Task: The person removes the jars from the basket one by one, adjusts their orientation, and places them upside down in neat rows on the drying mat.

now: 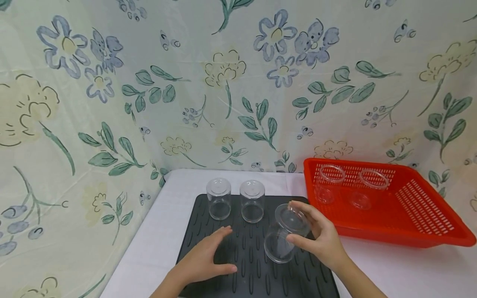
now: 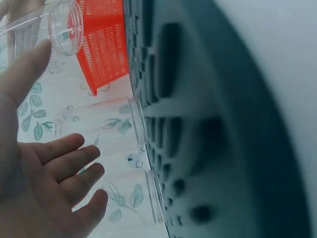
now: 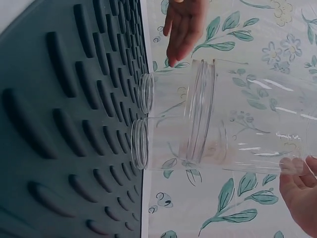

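Observation:
My right hand grips a clear plastic jar near its base, with thumb and fingers on opposite sides. The jar is tilted mouth down over the right part of a black ridged mat; in the right wrist view, its threaded rim faces the mat across a gap. Over the mat's left part, my left hand holds nothing, its fingers extended and thumb spread. Two similar jars stand upside down at the mat's back, one at left and one beside it.
A red slotted plastic basket stands at the right, close to the mat's back right corner. Inside it are two clear jars, mouths up, one left and one right. A floral curtain hangs behind the white-covered table.

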`<move>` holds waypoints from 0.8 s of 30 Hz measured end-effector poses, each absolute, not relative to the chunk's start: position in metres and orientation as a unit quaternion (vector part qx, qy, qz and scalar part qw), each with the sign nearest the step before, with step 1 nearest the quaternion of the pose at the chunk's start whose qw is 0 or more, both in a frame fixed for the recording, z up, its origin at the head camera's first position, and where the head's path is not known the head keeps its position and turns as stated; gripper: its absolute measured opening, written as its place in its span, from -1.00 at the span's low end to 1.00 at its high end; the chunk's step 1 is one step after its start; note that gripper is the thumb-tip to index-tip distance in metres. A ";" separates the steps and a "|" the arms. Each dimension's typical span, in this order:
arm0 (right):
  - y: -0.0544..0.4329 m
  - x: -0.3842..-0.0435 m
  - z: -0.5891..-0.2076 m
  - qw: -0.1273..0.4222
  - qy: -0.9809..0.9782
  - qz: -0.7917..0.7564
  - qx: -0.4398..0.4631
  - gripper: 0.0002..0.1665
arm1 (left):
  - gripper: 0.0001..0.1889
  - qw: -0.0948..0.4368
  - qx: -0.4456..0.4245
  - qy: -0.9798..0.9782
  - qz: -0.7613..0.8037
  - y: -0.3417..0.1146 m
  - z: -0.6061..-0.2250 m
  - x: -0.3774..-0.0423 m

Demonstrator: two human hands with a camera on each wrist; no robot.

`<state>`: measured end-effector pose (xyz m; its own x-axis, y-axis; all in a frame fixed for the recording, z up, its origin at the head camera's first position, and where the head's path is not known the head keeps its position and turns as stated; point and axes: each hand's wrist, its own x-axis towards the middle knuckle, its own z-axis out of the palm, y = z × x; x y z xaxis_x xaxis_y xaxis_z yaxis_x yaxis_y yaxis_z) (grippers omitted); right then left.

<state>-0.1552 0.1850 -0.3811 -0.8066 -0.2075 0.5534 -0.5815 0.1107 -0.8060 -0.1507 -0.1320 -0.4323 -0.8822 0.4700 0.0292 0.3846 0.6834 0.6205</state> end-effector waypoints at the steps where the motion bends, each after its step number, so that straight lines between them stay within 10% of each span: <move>1: 0.185 -0.156 -0.382 0.152 -0.729 0.610 0.270 -0.27 | -0.05 0.061 0.234 0.919 0.312 -0.135 -0.433 -0.150; 11: 0.187 -0.160 -0.388 0.140 -0.736 0.610 0.258 -0.30 | 0.10 0.047 0.215 0.950 0.221 -0.162 -0.445 -0.139; 24: 0.189 -0.168 -0.393 0.124 -0.749 0.608 0.232 -0.33 | 0.25 0.172 0.192 0.931 0.259 -0.183 -0.453 -0.132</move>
<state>-0.1677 0.1887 -0.3933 -0.8614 -0.1967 0.4683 -0.4989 0.1539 -0.8529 -0.1318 -0.1832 -0.4527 -0.8673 0.4458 -0.2214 0.2676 0.7927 0.5478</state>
